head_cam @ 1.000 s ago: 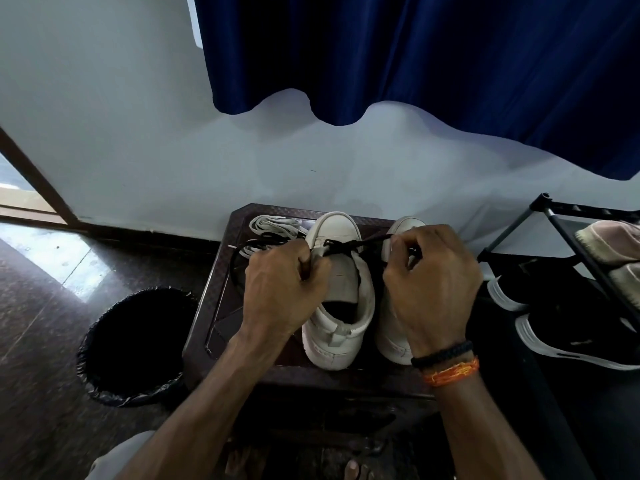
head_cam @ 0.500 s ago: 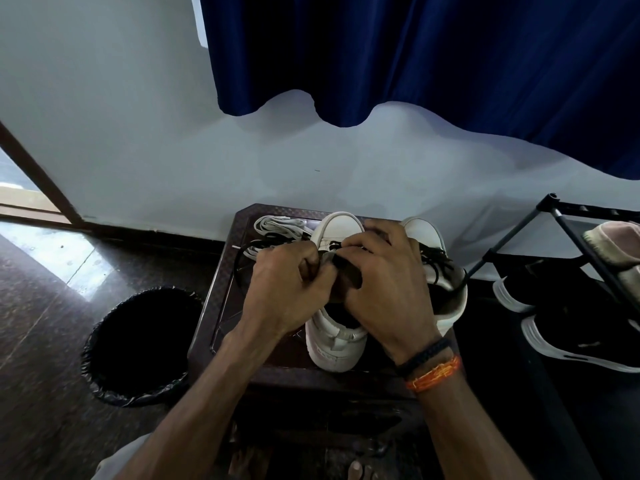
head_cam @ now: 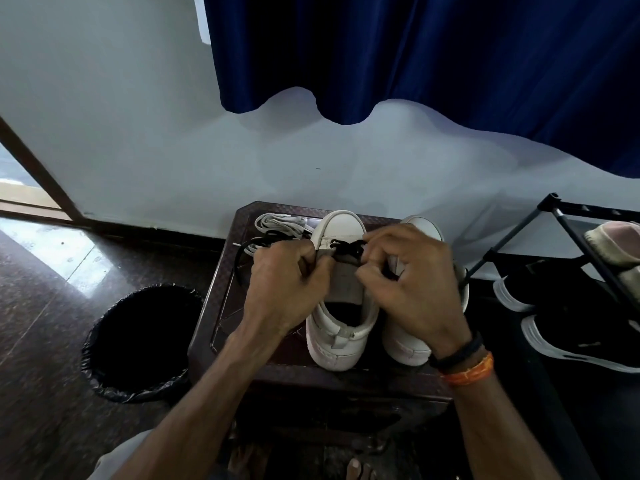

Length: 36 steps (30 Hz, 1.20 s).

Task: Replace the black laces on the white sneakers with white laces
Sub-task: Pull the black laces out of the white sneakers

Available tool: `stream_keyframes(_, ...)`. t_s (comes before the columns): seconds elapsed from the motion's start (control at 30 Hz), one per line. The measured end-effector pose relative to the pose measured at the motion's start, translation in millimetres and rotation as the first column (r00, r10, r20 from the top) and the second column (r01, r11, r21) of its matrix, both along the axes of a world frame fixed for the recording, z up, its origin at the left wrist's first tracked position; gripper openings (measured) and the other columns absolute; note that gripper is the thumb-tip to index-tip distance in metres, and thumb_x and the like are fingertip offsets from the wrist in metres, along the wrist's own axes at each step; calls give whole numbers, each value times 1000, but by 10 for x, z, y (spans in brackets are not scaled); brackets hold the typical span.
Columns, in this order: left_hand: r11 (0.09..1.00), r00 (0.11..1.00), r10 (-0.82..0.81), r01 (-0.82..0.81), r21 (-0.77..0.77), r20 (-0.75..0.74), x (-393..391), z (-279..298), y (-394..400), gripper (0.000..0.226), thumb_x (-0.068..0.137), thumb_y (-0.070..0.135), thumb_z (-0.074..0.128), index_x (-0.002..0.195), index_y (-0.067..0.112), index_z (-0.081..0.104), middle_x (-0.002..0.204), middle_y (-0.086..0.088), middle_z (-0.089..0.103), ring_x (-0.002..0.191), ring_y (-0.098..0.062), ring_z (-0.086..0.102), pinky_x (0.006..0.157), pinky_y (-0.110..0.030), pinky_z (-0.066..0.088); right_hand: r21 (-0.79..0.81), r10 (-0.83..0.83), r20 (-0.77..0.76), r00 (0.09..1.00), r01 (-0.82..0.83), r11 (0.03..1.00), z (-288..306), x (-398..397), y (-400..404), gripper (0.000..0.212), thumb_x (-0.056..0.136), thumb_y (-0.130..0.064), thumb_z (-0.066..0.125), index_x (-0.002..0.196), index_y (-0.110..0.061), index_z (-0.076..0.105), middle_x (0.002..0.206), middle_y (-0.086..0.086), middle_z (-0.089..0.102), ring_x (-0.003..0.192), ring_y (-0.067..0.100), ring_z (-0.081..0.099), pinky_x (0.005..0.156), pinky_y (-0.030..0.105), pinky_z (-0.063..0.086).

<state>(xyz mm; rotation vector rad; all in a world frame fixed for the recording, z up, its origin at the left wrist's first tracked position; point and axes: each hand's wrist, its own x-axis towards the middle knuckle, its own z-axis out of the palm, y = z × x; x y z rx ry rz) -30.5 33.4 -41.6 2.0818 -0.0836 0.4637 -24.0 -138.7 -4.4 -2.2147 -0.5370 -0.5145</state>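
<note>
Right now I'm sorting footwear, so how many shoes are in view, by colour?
White sneakers on the stool: 2
Black shoes with white soles by the rack: 2
Pale shoe on the rack: 1
Total: 5

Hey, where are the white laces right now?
In the head view the white laces lie in a loose bundle at the far left corner of the dark stool, just left of the left sneaker's toe and beyond the left hand.

Smooth matt white sneakers (head_cam: 341,327), glossy stone floor (head_cam: 45,299), satiny blue curtain (head_cam: 433,57)
</note>
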Motion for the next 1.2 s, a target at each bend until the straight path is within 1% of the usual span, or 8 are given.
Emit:
stream_keyframes(0.1,1000,1000,19,-20,-18,-18,-15,17,-6,51,88,20,72,47,20,41,37,11,37,40,-11,39,43,-16,33,221,-193,-59,979,202,954,39,1,-150,23,75,-23,63,56,-10,62,71,-5,70,79,5,71,72,29,54)
stream_keyframes(0.23,998,998,50,-51,-27,-33,-22,35,-7,53,87,20,72,46,22,39,37,11,38,40,-9,39,43,-15,33,158,-584,9,812,576,802,131,35,-404,24,78,-25,65,59,-11,63,66,-7,66,66,7,63,66,23,43)
stream_keyframes(0.4,999,997,41,-43,-24,-66,-18,38,-16,46,86,18,74,48,20,47,38,10,42,40,-8,41,44,-14,35,-26,-432,-69,899,431,902,109,36,-299,17,75,-27,64,60,-17,66,66,-13,63,63,6,60,63,13,41)
stream_keyframes(0.57,999,998,35,-35,-11,-49,-21,31,2,27,82,20,77,65,19,58,50,8,56,49,-12,53,51,-16,41,-145,-385,-78,920,371,917,91,54,-274,2,79,-17,74,81,-18,75,93,-6,72,84,12,66,74,28,51)
stream_keyframes(0.7,999,999,-21,22,-32,30,-4,28,12,19,81,14,79,86,17,62,77,6,60,65,-10,53,59,-21,45,-241,-394,-44,918,373,896,63,48,-248,46,73,-2,66,116,-15,73,118,4,68,111,27,59,92,33,47)
stream_keyframes(0.83,995,993,-104,104,10,51,5,46,-9,18,80,6,75,86,16,61,85,9,60,67,-14,58,59,-13,41,-284,-299,-33,954,278,918,9,61,-74,20,81,-26,63,92,-19,79,89,-4,75,94,19,62,90,31,45)
stream_keyframes(0.93,992,991,-125,125,1,52,3,48,-17,18,80,3,72,88,14,62,83,9,61,64,-15,58,57,-12,41,-368,-309,-105,945,252,895,-114,120,-18,42,87,-61,58,78,-25,77,77,-10,72,88,20,64,87,39,47)
stream_keyframes(1.2,989,987,-146,144,30,62,23,29,-35,22,77,4,66,95,17,64,94,14,56,67,-11,55,61,-14,41,-228,-359,-193,913,314,922,-128,170,44,33,73,-55,52,59,-27,64,67,-9,67,84,26,64,80,44,52)
